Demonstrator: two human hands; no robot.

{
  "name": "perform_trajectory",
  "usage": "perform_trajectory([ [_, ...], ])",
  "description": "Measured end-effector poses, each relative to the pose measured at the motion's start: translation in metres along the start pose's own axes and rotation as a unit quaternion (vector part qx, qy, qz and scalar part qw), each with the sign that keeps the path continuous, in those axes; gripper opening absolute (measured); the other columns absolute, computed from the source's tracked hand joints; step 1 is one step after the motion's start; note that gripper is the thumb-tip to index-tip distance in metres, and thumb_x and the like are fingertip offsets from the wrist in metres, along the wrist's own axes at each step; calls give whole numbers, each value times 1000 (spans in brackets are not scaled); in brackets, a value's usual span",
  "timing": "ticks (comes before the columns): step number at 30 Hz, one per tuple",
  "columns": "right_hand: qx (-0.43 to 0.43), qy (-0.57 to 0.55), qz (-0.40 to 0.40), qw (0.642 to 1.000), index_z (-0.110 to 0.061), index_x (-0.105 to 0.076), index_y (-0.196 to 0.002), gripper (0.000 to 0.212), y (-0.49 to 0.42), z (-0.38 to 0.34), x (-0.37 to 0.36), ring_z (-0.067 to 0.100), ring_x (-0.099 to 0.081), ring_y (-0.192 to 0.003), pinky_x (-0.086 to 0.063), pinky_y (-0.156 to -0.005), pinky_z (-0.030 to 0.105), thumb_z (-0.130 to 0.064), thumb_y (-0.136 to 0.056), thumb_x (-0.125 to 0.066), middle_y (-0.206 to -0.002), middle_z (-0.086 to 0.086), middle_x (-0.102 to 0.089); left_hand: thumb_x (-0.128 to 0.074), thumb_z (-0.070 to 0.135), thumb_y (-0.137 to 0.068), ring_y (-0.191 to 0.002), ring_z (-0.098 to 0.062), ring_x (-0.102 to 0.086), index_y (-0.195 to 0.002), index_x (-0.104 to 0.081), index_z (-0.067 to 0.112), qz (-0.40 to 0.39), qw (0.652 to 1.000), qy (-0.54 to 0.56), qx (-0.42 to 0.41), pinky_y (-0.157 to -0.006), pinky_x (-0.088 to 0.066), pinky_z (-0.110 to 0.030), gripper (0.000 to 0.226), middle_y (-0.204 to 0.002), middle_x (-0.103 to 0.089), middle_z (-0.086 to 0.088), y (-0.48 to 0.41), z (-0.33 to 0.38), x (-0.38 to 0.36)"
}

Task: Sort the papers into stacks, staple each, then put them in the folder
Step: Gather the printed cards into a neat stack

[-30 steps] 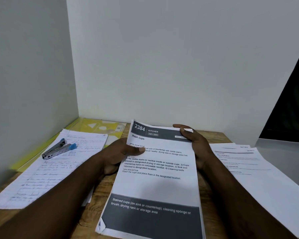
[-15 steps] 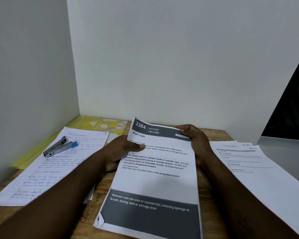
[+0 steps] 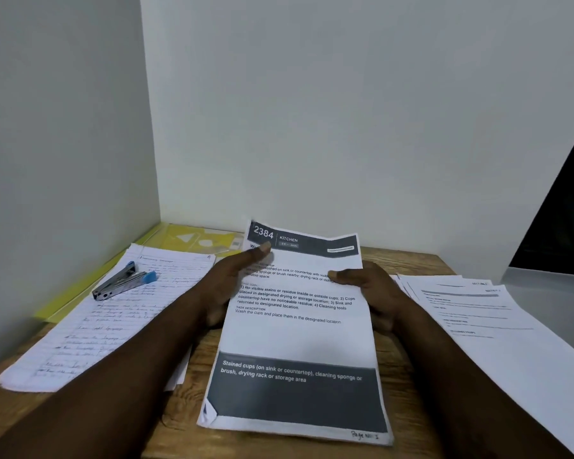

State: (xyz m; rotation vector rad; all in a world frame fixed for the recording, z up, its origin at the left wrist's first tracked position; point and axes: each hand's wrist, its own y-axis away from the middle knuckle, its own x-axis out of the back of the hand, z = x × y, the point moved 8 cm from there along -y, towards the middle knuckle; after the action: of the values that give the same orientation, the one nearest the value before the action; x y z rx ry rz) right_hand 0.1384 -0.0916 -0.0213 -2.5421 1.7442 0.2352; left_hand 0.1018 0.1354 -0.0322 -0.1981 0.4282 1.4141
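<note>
A printed stack headed "2384 KITCHEN" (image 3: pixel 299 336) lies in the middle of the wooden table (image 3: pixel 193 369), its far end lifted. My left hand (image 3: pixel 226 286) holds its left edge, thumb stretched up onto the dark header. My right hand (image 3: pixel 371 289) grips the right edge, thumb on top of the sheet. A blue and silver stapler (image 3: pixel 121 282) rests on a handwritten lined stack (image 3: pixel 100 323) at the left. A yellow folder (image 3: pixel 193 241) lies in the far left corner, partly under that stack. Another printed stack (image 3: pixel 484 323) is fanned out at the right.
White walls close off the table at the back and left. A grey surface (image 3: pixel 550 303) borders the table at the right, below a dark gap.
My left thumb has slid up the left edge to the header. My right hand has dropped from the top right corner to the right edge. The sheet's far end has risen a little.
</note>
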Motion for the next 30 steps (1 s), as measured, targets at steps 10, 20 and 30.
perform_trajectory([
  [10,-17,-47,-2,999,9,-63,-134,53,-2,2,9,50,-61,-128,-45,-113,64,-11,-87,-75,-134,29,-66,-62,3,-97,-106,-40,-75,-125,-71,-2,-2,996,-89,-12,-96,-59,-52,30,-122,-75,-22,3,0,-2],
  [20,-11,-13,8,1000,3,-67,-130,38,-3,4,-1,46,-70,-115,-56,-101,59,5,-92,-63,-126,22,-73,-64,9,-98,-107,-38,-75,-124,-72,-3,20,997,-70,-16,-93,-62,-47,30,-123,-75,-22,4,3,3],
  [30,-16,-45,10,999,0,-67,-133,43,-6,8,3,42,-69,-120,-51,-108,56,-1,-90,-66,-130,20,-72,-62,-6,-96,-100,-34,-77,-125,-72,-2,10,985,-165,-51,-96,-59,-46,31,-119,-77,-20,2,4,-1],
])
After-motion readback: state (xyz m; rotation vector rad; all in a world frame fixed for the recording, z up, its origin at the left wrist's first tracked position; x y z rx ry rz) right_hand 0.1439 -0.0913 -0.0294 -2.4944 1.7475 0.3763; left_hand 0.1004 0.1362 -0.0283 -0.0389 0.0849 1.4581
